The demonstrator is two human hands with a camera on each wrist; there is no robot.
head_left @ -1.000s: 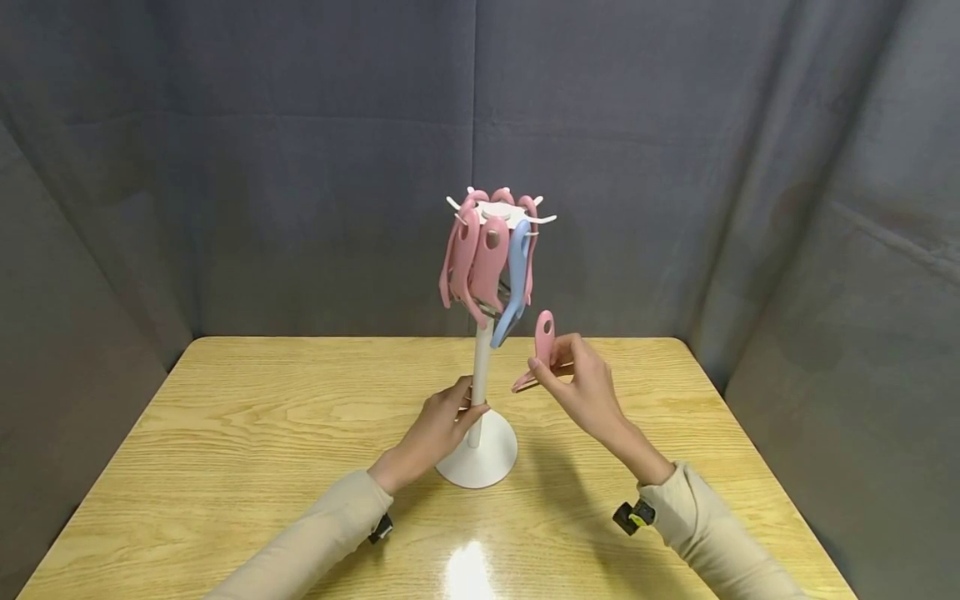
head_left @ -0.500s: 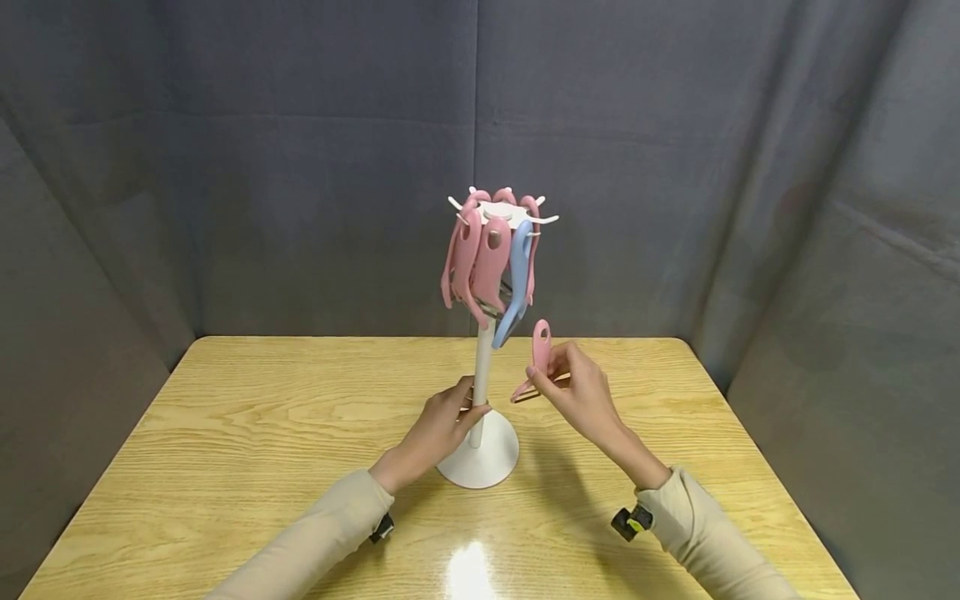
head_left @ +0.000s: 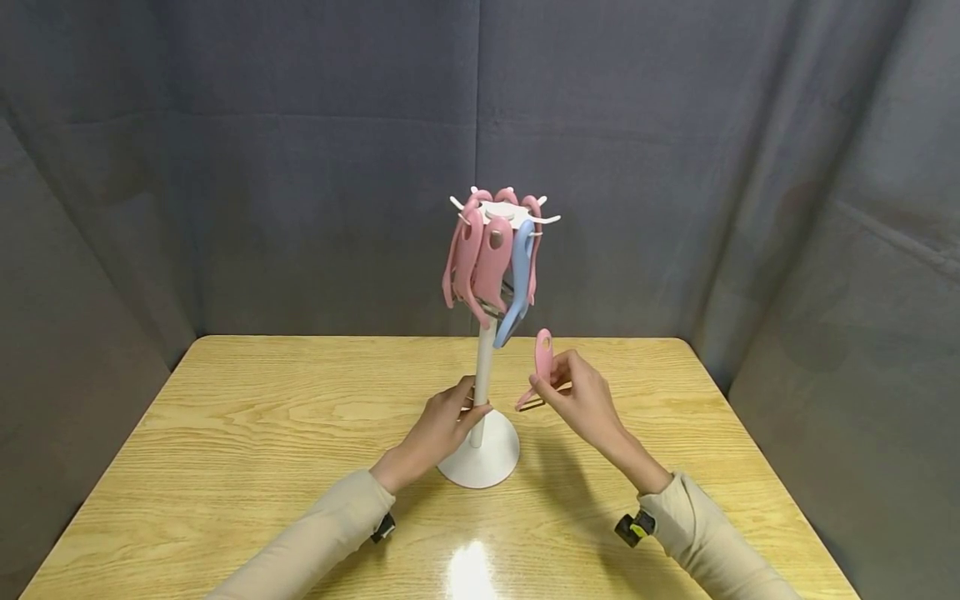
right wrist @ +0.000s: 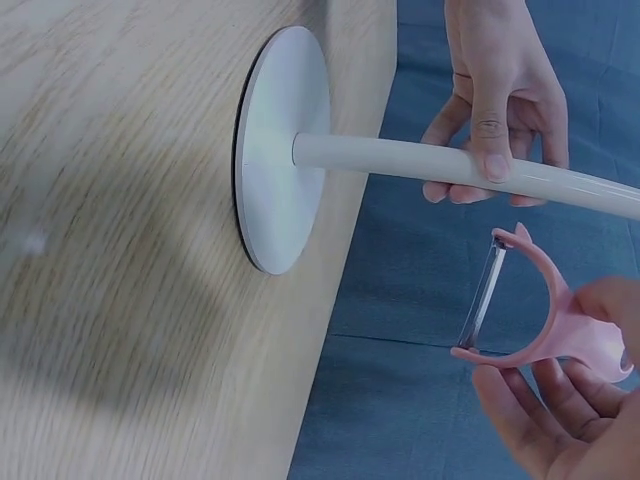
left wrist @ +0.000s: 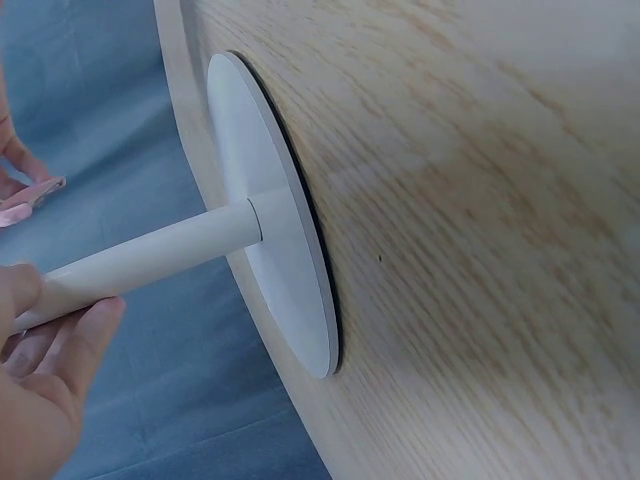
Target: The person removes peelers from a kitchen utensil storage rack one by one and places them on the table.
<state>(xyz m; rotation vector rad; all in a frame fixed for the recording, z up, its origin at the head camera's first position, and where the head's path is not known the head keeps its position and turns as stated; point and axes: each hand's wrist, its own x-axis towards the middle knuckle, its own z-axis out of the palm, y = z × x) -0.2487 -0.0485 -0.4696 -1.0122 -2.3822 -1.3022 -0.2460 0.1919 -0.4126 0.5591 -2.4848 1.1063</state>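
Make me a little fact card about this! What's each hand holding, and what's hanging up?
Left hand: grips the pole of the white stand
Right hand: holds a pink peeler, apart from the stand
Hanging up: several pink peelers and one blue peeler
Stand's place: upright on the wooden table
Behind: grey-blue curtain
Exact pink count: can't tell, some overlap
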